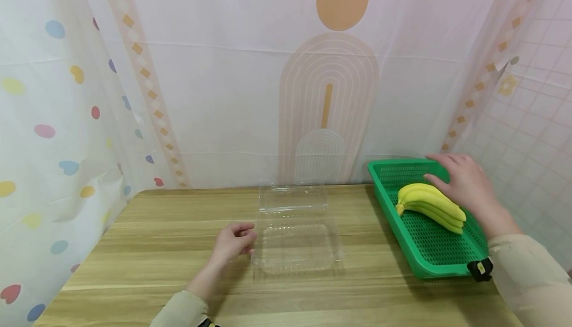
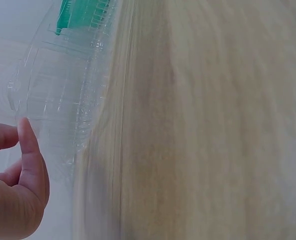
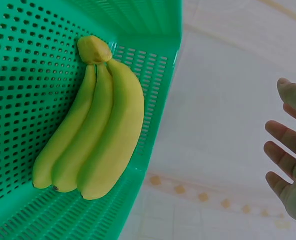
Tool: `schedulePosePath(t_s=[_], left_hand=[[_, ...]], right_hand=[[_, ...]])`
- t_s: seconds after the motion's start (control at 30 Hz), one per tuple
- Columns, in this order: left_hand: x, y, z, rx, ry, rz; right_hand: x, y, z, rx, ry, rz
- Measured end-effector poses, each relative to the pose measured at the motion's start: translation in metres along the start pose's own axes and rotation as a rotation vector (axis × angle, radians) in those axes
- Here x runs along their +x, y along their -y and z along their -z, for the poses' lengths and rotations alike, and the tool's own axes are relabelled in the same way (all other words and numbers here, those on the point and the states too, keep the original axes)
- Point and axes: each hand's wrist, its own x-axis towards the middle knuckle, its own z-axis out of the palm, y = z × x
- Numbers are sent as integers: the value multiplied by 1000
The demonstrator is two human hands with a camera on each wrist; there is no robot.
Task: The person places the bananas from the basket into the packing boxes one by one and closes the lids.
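Observation:
A clear plastic clamshell box (image 1: 297, 252) lies with its lid (image 1: 292, 198) raised behind the base. At its left side is my left hand (image 1: 234, 241), fingers loosely bent; in the left wrist view the fingertips (image 2: 26, 131) are at the box's edge, and a firm pinch cannot be made out. A bunch of yellow bananas (image 1: 431, 205) rests inside a green plastic basket (image 1: 408, 252) on the right. Above the basket's right side hovers my right hand (image 1: 466, 183), spread and holding nothing. The right wrist view shows a gap between this hand (image 3: 293, 150) and the bananas (image 3: 100, 135).
Both containers stand on a wood-grain table (image 1: 170, 232). A patterned curtain (image 1: 223, 94) hangs along the table's back edge, with a dotted curtain (image 1: 49, 158) at the left. The basket has raised, perforated walls around the bananas.

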Motion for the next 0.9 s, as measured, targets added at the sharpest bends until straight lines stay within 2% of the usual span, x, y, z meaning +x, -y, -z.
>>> schedulePosePath(t_s=[0.13,0.3,0.57,0.9], left_hand=[[0,-1,0,-1,3,1],[0,0,0,-8,4,-2],[1,2,1,-12,1,-16],[1,6,3,-23,1,-17]], right_hand=[[4,-7,-2,2,28,-32],[10,-18,-9,9,102,-93],[16,-32,-28,34,169,-105],[19,-40,-45,10,237,-127]])
